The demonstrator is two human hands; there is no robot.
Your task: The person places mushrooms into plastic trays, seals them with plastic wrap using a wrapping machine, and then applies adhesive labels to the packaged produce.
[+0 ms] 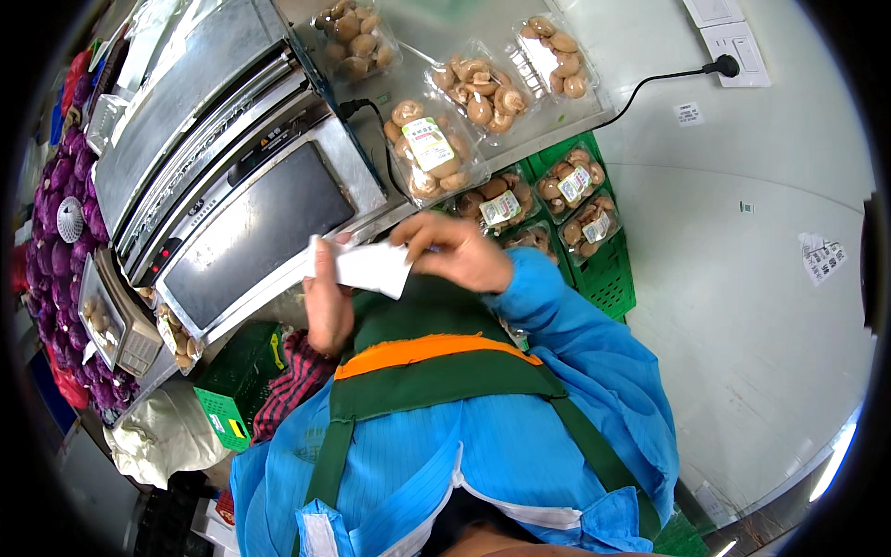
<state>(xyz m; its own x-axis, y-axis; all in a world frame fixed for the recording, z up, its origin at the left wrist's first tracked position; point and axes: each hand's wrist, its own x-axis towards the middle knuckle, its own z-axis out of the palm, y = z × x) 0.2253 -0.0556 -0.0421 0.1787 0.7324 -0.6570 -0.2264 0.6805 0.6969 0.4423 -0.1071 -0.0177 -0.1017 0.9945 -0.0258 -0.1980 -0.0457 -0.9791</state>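
Observation:
A small white paper slip (pixel 376 267), perhaps a label, is held between my two hands in front of my green apron. My left hand (pixel 329 302) grips its left end, with the thumb pointing up along the edge. My right hand (pixel 459 251) has its fingers bent in a pinch at the slip's upper right corner. Just beyond the right hand lies a clear-wrapped mushroom pack (pixel 429 153) with a white and green label on top. The wrapping machine's dark plate (pixel 264 232) is beyond my left hand.
More mushroom packs (pixel 478 88) lie on the metal counter (pixel 561 119). Labelled packs fill a green crate (pixel 613 283) at my right. A black cord (pixel 640 88) runs to a wall socket. At left are a scale (pixel 139 345), an emptier green crate (pixel 227 395) and purple net-wrapped produce (pixel 56 265).

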